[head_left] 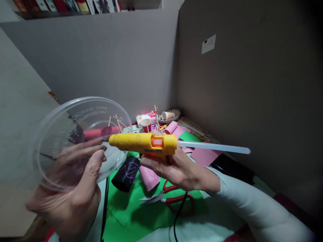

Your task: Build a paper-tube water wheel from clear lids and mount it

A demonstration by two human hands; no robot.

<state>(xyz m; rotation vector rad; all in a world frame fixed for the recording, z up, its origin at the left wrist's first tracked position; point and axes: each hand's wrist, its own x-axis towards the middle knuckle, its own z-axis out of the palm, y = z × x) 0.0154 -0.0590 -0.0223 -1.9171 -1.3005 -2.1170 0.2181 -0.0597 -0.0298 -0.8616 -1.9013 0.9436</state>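
Note:
My left hand (78,198) grips a clear round plastic lid (84,101), tilted up, with raised lettering on its face. The thumb lies on the near side and the fingers show through the plastic. My right hand (176,168) is wrapped round the handle of a yellow hot glue gun (133,141), held level above the table. Its nozzle points left, close to the left fingertips and the lid; whether it touches is unclear. From the gun's back end a long translucent glue stick (214,146) sticks out to the right.
Red-handled scissors (174,198) lie on green paper (141,218) below the gun. Beside them are a black roll (126,174) and a pink roll (150,176), both with purple scribbles. Paper cups (145,125) stand farther back. A black cord (179,215) hangs near the front.

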